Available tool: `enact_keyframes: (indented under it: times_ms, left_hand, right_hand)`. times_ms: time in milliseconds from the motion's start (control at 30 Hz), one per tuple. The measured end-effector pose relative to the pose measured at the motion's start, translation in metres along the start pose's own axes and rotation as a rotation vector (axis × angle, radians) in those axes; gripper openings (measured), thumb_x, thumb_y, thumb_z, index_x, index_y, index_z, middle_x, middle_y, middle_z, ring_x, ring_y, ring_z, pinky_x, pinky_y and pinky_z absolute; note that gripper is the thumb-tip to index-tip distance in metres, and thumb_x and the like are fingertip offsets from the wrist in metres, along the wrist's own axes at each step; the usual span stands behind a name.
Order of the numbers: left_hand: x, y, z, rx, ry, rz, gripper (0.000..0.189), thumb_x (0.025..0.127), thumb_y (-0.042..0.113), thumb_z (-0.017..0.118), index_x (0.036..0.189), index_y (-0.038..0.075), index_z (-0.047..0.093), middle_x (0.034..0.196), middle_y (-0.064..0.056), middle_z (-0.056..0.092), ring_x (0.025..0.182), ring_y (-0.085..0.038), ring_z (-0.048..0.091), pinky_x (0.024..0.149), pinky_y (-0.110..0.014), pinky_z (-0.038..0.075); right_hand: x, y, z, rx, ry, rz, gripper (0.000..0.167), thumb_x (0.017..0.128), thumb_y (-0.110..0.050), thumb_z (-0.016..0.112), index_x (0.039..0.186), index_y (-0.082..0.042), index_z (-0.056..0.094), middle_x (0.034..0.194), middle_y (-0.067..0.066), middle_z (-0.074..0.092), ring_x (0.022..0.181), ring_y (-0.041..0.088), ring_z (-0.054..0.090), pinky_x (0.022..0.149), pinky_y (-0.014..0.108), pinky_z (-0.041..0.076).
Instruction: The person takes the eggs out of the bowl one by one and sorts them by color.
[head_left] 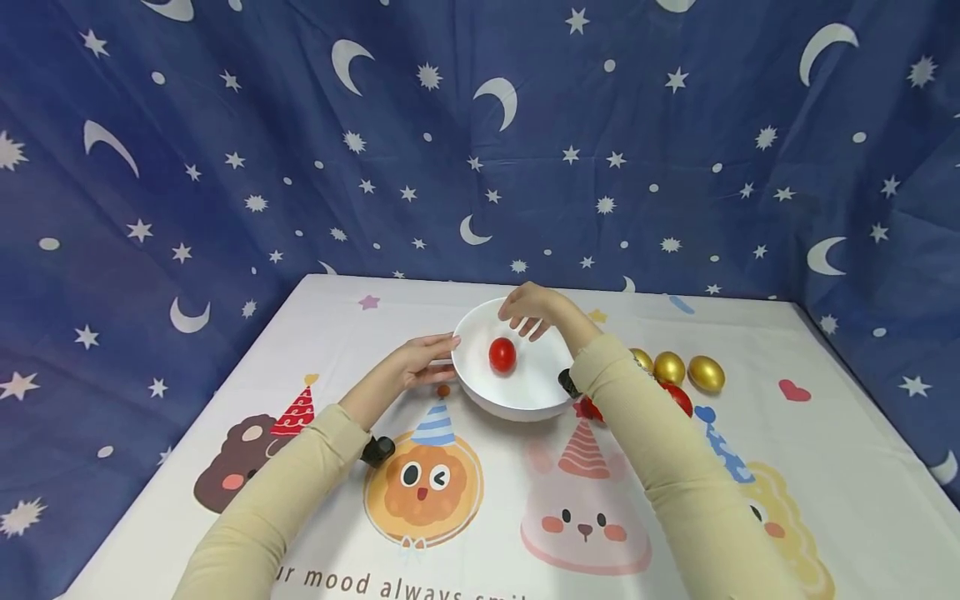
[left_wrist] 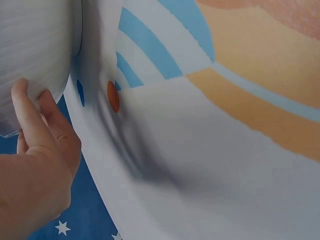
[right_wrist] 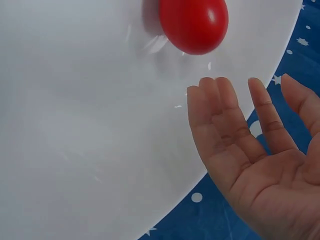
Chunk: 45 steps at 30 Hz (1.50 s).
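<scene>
A white bowl stands on the table with one glossy red egg inside it. My left hand is at the bowl's left side; in the left wrist view its extended fingers rest against the outer wall. Over the far right part of the bowl hangs my right hand, fingers pointing down and slightly bent. Nothing is between its fingers in the right wrist view, where the palm faces the camera and the egg lies just beyond the fingertips.
Beside the right forearm lie gold eggs and red eggs, some partly hidden by the sleeve. The white tablecloth carries printed cartoon figures. Behind the table hangs a blue curtain with moons and stars.
</scene>
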<state>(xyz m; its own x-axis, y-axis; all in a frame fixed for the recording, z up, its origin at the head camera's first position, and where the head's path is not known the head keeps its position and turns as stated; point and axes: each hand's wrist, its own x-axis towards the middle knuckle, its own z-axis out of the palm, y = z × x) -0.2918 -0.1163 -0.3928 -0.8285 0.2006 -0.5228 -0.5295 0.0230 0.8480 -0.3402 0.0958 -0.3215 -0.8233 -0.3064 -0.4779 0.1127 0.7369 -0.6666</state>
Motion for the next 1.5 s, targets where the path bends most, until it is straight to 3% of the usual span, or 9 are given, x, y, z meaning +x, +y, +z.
enact_keyframes:
  times_ms: [167, 267, 500, 700, 900, 1067, 1267, 1400, 1500]
  left_hand:
    - [0.001, -0.002, -0.001, -0.011, -0.012, 0.003, 0.055, 0.096, 0.028, 0.055, 0.146, 0.014, 0.036, 0.140, -0.019, 0.044, 0.083, -0.014, 0.060, 0.071, -0.017, 0.060]
    - [0.001, -0.003, -0.001, -0.013, -0.004, 0.004, 0.054, 0.096, 0.028, 0.055, 0.145, 0.014, 0.037, 0.138, -0.018, 0.045, 0.084, -0.014, 0.060, 0.072, -0.018, 0.060]
    - [0.000, -0.003, -0.002, -0.010, 0.007, 0.015, 0.054, 0.096, 0.027, 0.056, 0.145, 0.015, 0.038, 0.137, -0.019, 0.046, 0.085, -0.014, 0.060, 0.071, -0.017, 0.060]
    - [0.001, -0.004, 0.001, -0.021, -0.001, 0.013, 0.055, 0.096, 0.027, 0.056, 0.146, 0.014, 0.036, 0.139, -0.019, 0.045, 0.092, -0.017, 0.059, 0.075, -0.018, 0.060]
    - [0.001, -0.003, 0.001, 0.000, 0.003, 0.017, 0.055, 0.096, 0.027, 0.054, 0.146, 0.014, 0.035, 0.138, -0.020, 0.045, 0.090, -0.016, 0.059, 0.072, -0.017, 0.060]
    - [0.000, -0.004, -0.001, -0.008, 0.009, 0.013, 0.054, 0.097, 0.027, 0.054, 0.146, 0.014, 0.036, 0.138, -0.020, 0.045, 0.088, -0.016, 0.059, 0.070, -0.017, 0.060]
    - [0.001, -0.004, 0.000, -0.014, 0.020, 0.004, 0.054, 0.096, 0.027, 0.056, 0.145, 0.015, 0.037, 0.138, -0.018, 0.046, 0.091, -0.017, 0.059, 0.072, -0.018, 0.060]
    - [0.000, -0.004, 0.000, -0.009, 0.023, 0.000, 0.054, 0.095, 0.028, 0.056, 0.145, 0.015, 0.038, 0.138, -0.018, 0.047, 0.090, -0.017, 0.060, 0.072, -0.018, 0.060]
    - [0.000, -0.003, -0.001, -0.007, 0.027, -0.001, 0.054, 0.095, 0.028, 0.057, 0.145, 0.015, 0.038, 0.137, -0.019, 0.047, 0.088, -0.016, 0.060, 0.071, -0.018, 0.060]
  right_hand:
    - [0.010, 0.002, 0.004, -0.011, -0.003, 0.066, 0.033, 0.094, -0.019, 0.054, 0.123, -0.003, 0.056, 0.120, 0.020, 0.056, 0.108, 0.035, 0.057, 0.090, 0.041, 0.058]
    - [0.014, 0.004, 0.006, -0.029, 0.000, 0.083, 0.031, 0.093, -0.018, 0.056, 0.120, -0.002, 0.057, 0.119, 0.019, 0.056, 0.103, 0.034, 0.059, 0.089, 0.042, 0.058]
    - [0.019, 0.001, 0.016, -0.184, -0.036, 0.181, 0.030, 0.088, -0.017, 0.063, 0.114, -0.002, 0.057, 0.124, 0.020, 0.053, 0.106, 0.038, 0.055, 0.090, 0.047, 0.057]
    - [0.021, 0.002, 0.027, -0.442, -0.077, 0.220, 0.029, 0.085, -0.014, 0.067, 0.108, 0.001, 0.059, 0.101, 0.011, 0.055, 0.087, 0.028, 0.055, 0.086, 0.044, 0.059]
    - [0.024, 0.002, 0.030, -0.532, -0.088, 0.212, 0.021, 0.084, -0.010, 0.066, 0.099, 0.004, 0.061, 0.085, 0.008, 0.056, 0.079, 0.022, 0.054, 0.077, 0.035, 0.059]
    - [0.025, 0.001, 0.030, -0.552, -0.099, 0.191, 0.015, 0.084, -0.010, 0.065, 0.092, 0.001, 0.059, 0.080, 0.007, 0.055, 0.074, 0.020, 0.053, 0.065, 0.028, 0.056]
    - [0.030, 0.008, 0.024, -0.414, -0.109, 0.210, 0.027, 0.083, -0.008, 0.068, 0.106, 0.003, 0.059, 0.101, 0.014, 0.058, 0.087, 0.028, 0.058, 0.079, 0.037, 0.061]
    - [0.049, 0.018, 0.017, -0.376, -0.127, 0.216, 0.030, 0.078, -0.008, 0.072, 0.103, 0.004, 0.060, 0.103, 0.017, 0.059, 0.089, 0.030, 0.060, 0.073, 0.037, 0.063]
    - [0.051, 0.018, 0.014, -0.395, -0.110, 0.203, 0.030, 0.079, -0.009, 0.071, 0.104, 0.004, 0.060, 0.106, 0.018, 0.059, 0.092, 0.029, 0.061, 0.072, 0.034, 0.063]
